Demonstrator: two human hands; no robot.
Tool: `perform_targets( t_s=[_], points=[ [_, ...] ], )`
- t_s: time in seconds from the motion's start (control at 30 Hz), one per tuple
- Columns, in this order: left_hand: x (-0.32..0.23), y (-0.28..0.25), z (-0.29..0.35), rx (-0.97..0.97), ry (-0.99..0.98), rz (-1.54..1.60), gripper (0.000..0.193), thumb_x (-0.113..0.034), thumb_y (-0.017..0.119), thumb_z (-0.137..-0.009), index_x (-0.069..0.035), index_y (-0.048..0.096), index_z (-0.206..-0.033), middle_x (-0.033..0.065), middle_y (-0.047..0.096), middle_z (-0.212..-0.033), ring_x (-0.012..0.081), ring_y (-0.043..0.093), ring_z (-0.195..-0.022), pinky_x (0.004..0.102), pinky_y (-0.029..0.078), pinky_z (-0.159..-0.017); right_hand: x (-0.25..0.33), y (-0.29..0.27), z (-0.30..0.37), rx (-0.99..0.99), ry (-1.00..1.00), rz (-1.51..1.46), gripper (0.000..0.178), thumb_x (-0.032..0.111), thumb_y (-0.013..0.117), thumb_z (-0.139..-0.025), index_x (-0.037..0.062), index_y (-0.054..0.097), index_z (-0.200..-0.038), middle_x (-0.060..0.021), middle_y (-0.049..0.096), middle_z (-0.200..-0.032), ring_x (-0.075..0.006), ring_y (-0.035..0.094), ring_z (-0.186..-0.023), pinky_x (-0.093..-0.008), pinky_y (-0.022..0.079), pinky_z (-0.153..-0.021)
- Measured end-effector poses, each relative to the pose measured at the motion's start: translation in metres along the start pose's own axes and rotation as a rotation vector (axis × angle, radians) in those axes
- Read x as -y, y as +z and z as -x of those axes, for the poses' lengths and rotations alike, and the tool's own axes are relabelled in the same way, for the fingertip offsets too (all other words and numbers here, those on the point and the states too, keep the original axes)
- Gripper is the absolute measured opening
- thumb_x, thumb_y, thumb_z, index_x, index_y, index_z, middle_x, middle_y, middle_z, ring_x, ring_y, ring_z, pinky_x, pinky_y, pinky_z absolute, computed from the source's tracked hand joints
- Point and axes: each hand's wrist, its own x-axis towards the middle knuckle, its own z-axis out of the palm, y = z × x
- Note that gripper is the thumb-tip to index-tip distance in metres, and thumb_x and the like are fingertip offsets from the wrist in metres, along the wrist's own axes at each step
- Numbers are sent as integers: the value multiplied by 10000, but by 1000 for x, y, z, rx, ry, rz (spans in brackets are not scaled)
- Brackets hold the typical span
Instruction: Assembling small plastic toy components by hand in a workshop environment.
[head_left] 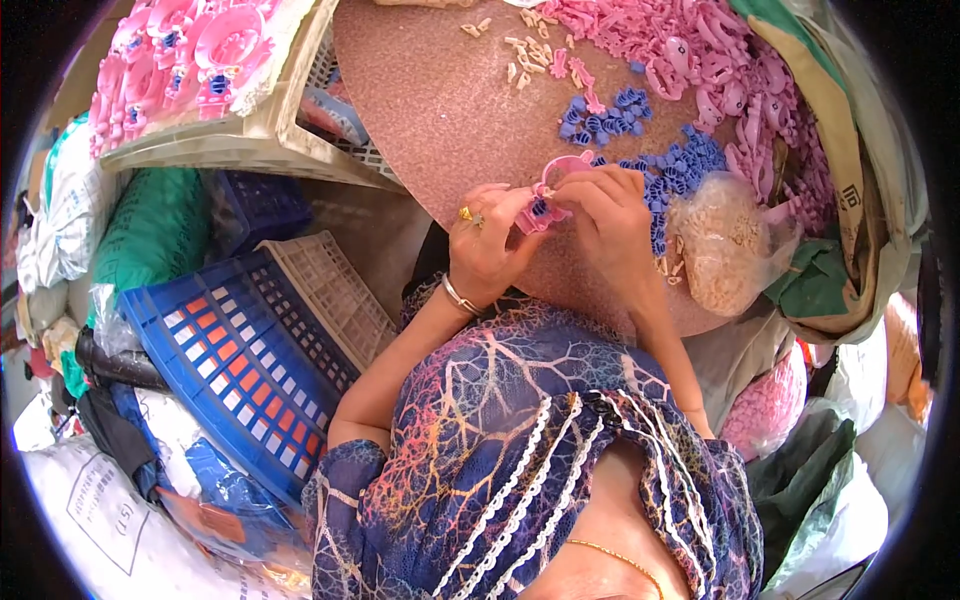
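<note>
Over the near edge of a round table [440,120], both hands meet on a pink plastic toy part [530,217] with a small blue piece in it. My left hand [485,245], wearing rings and a bracelet, pinches it from the left. The fingers of my right hand [612,220] are bent against its right side, and a curved pink band shows above them. What the right fingertips press on is hidden. Just beyond and to the right lie small blue plastic pieces [690,160]. A clear bag of small beige pieces [722,245] rests beside my right hand.
Pink plastic parts [690,50] are heaped at the far right, against a large open sack [850,190]. Loose beige pieces [525,60] lie at the back. Finished-looking pink toys [180,60] sit on an upturned crate [260,140]. A blue basket [220,340] stands at my left.
</note>
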Motion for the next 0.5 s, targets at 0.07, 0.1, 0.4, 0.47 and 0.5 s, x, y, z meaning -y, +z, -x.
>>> perform_targets(
  t_s=[0.07,0.1,0.4,0.47,0.5],
  points=[
    [1,0,1,-2,-7,-6,572,-77,859,-672,-30,582,-1170,124,677,-1047,322,655,-947,428,521,-867,0,-3,-4,21,-34,2,141,30,660,-764,106,683,-880,-34,687,-917,-225,622,-892,-361,422,-805],
    [1,0,1,-3,-12,-11,577,-97,878,-671,-34,590,-1167,121,684,-1048,329,658,-953,420,527,-855,0,-5,-6,42,-67,6,144,36,648,-758,105,683,-880,-31,682,-918,-222,619,-895,-358,424,-807],
    [2,1,-1,42,71,-41,546,-30,819,-679,-13,588,-1173,123,684,-1033,291,661,-931,439,513,-936,-2,-1,-10,133,-61,1,113,50,632,-765,94,665,-863,-51,674,-871,-235,618,-864,-369,424,-786],
    [4,2,-1,26,77,-35,541,-37,821,-682,-14,589,-1170,124,681,-1029,295,659,-933,439,513,-935,0,6,-9,99,-11,-23,95,50,638,-772,93,661,-854,-56,674,-870,-242,620,-868,-374,425,-782],
    [4,2,0,7,82,-31,536,-43,823,-684,-14,591,-1166,126,677,-1025,300,658,-935,440,512,-934,1,8,-9,67,37,-49,77,50,643,-780,92,657,-844,-60,675,-869,-248,623,-873,-379,425,-778]
  ],
)
